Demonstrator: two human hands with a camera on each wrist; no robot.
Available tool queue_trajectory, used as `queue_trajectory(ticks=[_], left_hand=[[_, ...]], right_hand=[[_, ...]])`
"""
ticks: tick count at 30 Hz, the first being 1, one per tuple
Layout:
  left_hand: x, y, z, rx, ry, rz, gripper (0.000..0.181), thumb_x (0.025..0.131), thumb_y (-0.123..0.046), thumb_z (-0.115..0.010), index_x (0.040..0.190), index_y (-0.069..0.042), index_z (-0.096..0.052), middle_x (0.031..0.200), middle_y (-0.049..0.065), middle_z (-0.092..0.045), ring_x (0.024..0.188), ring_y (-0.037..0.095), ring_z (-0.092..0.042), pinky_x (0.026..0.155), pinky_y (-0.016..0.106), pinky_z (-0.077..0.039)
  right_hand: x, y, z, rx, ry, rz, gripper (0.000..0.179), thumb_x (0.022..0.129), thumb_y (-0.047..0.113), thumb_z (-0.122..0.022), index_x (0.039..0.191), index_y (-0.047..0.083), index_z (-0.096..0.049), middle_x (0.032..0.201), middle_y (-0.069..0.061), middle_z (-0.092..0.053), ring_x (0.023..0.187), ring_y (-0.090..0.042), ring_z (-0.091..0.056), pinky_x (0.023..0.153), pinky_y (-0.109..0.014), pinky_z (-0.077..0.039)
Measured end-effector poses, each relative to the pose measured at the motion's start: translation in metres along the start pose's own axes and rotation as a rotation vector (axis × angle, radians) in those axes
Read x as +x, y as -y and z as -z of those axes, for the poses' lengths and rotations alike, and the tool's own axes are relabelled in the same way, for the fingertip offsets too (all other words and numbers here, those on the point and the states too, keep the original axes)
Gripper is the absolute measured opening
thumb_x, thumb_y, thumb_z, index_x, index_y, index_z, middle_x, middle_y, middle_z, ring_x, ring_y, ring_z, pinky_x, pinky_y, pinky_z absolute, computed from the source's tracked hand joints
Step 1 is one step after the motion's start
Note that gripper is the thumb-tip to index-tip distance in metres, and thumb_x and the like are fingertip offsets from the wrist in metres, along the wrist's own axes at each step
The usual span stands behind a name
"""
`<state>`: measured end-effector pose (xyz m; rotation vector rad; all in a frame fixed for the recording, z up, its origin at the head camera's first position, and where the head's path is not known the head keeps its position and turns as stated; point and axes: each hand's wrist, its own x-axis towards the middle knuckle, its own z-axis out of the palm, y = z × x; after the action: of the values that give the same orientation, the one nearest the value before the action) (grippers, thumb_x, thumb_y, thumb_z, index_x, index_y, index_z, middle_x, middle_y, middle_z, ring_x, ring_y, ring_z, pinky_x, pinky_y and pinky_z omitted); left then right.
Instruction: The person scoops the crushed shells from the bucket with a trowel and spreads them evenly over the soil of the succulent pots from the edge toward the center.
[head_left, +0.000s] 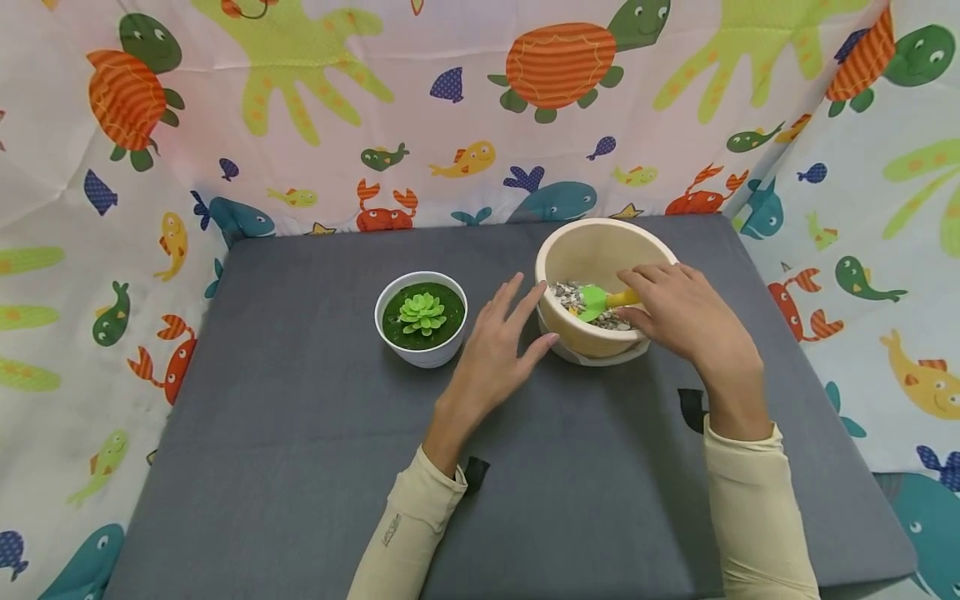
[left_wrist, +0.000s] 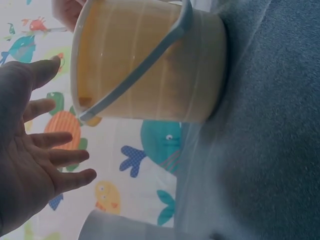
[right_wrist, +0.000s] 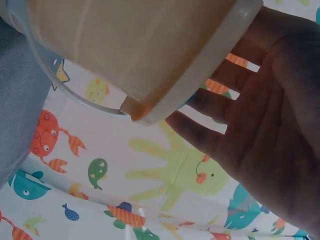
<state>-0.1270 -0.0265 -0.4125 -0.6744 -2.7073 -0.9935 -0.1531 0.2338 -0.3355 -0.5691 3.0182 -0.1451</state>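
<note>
A cream bucket [head_left: 592,337] stands toward the back right, with a mix of small pale and grey pebble-like bits [head_left: 567,293] inside. My right hand [head_left: 678,312] reaches over its right rim and pinches the yellow handle of a small toy shovel [head_left: 596,302]; the green blade lies against the bits. Seen from the right wrist, the fingers [right_wrist: 240,80] pass over the rim and the shovel is hidden. My left hand [head_left: 491,350] hovers left of the bucket, fingers spread and holding nothing. In the left wrist view, that hand [left_wrist: 30,145] is apart from the bucket [left_wrist: 145,65].
A white pot with a green succulent [head_left: 422,315] stands left of my left hand. The bucket's pale carrying handle [left_wrist: 145,65] hangs down its side. Grey cloth covers the table [head_left: 300,467], and a curtain with printed sea animals [head_left: 480,108] surrounds its back and sides.
</note>
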Motion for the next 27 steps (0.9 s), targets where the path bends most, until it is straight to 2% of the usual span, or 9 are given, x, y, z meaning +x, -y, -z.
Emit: queue_trajectory(ticks=[3,5,9,12,14,17,20,23,27], left_hand=[[0.005,-0.002,-0.002,-0.001,0.003,0.014,0.072,0.102,-0.045,-0.067,0.164,-0.025,-0.036,0.172,0.014,-0.029,0.159,0.039,-0.031,0.126,0.059,-0.033],[0.009,-0.003,-0.003,0.006,0.006,0.015,0.074,0.101,-0.048,-0.066,0.164,-0.024,-0.036,0.173,0.014,-0.027,0.160,0.039,-0.030,0.126,0.060,-0.033],[0.017,-0.004,-0.007,0.022,0.028,0.014,0.081,0.098,-0.056,-0.066,0.165,-0.022,-0.034,0.175,0.015,-0.022,0.161,0.039,-0.028,0.125,0.061,-0.034],[0.021,-0.005,-0.009,0.019,0.053,0.027,0.087,0.096,-0.061,-0.067,0.166,-0.021,-0.032,0.176,0.014,-0.017,0.162,0.037,-0.025,0.127,0.059,-0.032],[0.023,-0.005,-0.011,0.015,0.072,0.036,0.090,0.095,-0.062,-0.067,0.166,-0.019,-0.031,0.177,0.014,-0.014,0.163,0.035,-0.023,0.129,0.057,-0.030],[0.025,-0.006,-0.015,0.012,0.091,0.043,0.091,0.096,-0.061,-0.066,0.166,-0.015,-0.030,0.177,0.015,-0.014,0.160,0.038,-0.029,0.130,0.056,-0.028],[0.026,-0.007,-0.018,0.000,0.088,0.045,0.091,0.097,-0.058,-0.066,0.166,-0.011,-0.030,0.176,0.017,-0.016,0.156,0.043,-0.036,0.130,0.057,-0.028],[0.026,-0.009,-0.020,-0.007,0.081,0.051,0.090,0.098,-0.057,-0.066,0.166,-0.010,-0.030,0.176,0.017,-0.016,0.156,0.043,-0.036,0.131,0.057,-0.026],[0.026,-0.010,-0.020,0.006,0.084,0.055,0.089,0.098,-0.056,-0.066,0.165,-0.008,-0.032,0.176,0.016,-0.015,0.159,0.036,-0.033,0.132,0.056,-0.023]], right_hand=[[0.006,-0.005,0.000,-0.020,-0.001,0.014,0.062,0.090,0.024,-0.082,0.143,0.001,-0.060,0.146,-0.025,-0.060,0.140,-0.045,-0.051,0.122,-0.066,-0.034],[0.010,-0.008,-0.001,-0.031,-0.020,0.026,0.060,0.087,0.020,-0.085,0.139,-0.001,-0.063,0.150,-0.026,-0.056,0.146,-0.047,-0.044,0.124,-0.065,-0.031],[0.016,-0.015,-0.003,-0.050,-0.035,0.011,0.055,0.081,0.018,-0.090,0.129,-0.003,-0.071,0.166,-0.023,-0.038,0.162,-0.046,-0.016,0.130,-0.065,-0.018],[0.021,-0.020,-0.006,-0.022,-0.005,-0.023,0.045,0.081,0.020,-0.090,0.119,-0.002,-0.076,0.172,-0.019,-0.027,0.165,-0.041,0.003,0.131,-0.065,-0.007],[0.027,-0.023,-0.009,0.013,0.026,-0.040,0.037,0.082,0.021,-0.089,0.110,-0.001,-0.079,0.174,-0.017,-0.022,0.164,-0.041,0.009,0.131,-0.066,-0.003],[0.032,-0.025,-0.012,0.079,0.080,-0.056,0.028,0.086,0.019,-0.086,0.102,-0.002,-0.081,0.176,-0.016,-0.015,0.163,-0.043,0.013,0.130,-0.067,-0.001],[0.036,-0.026,-0.013,0.107,0.105,-0.058,0.024,0.087,0.016,-0.084,0.099,-0.005,-0.080,0.177,-0.018,-0.011,0.162,-0.048,0.011,0.130,-0.069,-0.004],[0.036,-0.027,-0.015,0.111,0.094,-0.047,0.022,0.087,0.011,-0.082,0.098,-0.008,-0.079,0.176,-0.021,-0.010,0.161,-0.052,0.009,0.128,-0.071,-0.009],[0.033,-0.028,-0.015,0.107,0.052,-0.023,0.021,0.086,0.007,-0.081,0.098,-0.010,-0.078,0.175,-0.024,-0.011,0.161,-0.054,0.006,0.127,-0.072,-0.013]])
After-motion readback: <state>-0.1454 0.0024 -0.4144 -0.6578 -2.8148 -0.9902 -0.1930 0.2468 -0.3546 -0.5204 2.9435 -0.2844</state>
